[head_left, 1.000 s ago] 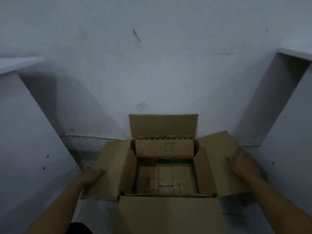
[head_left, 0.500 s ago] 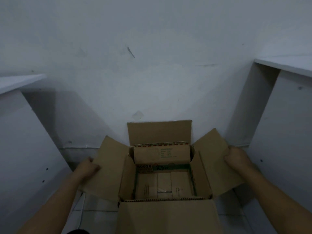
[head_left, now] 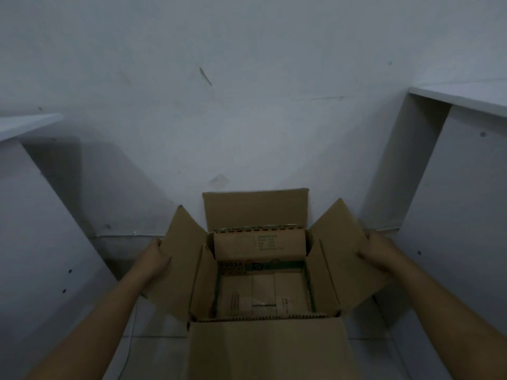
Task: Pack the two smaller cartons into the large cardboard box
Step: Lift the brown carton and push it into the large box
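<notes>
- The large cardboard box (head_left: 264,349) sits open on the floor (head_left: 153,349), hard up against the white wall (head_left: 247,119), all four flaps spread.
- Inside it, a smaller carton (head_left: 263,294) with green edging and print lies low in the box; its own flaps look open, and I cannot tell whether a second carton is in there.
- Left hand (head_left: 152,260) is on the left flap (head_left: 178,264), grip clamped on the flap's outer edge, thumb on the inner face, fingers hidden behind the card.
- Right hand (head_left: 382,255) has the right flap (head_left: 348,256), grip wrapped over its outer edge, knuckles on top.
- Both side flaps angle up and outward; the far flap (head_left: 255,209) stands upright against the wall, the near flap (head_left: 269,349) hangs toward the camera.
- Room is tight: a white panel (head_left: 35,229) leans in close on the left, a white shelf unit (head_left: 452,187) stands just beside the right flap, narrow floor strips either side.
</notes>
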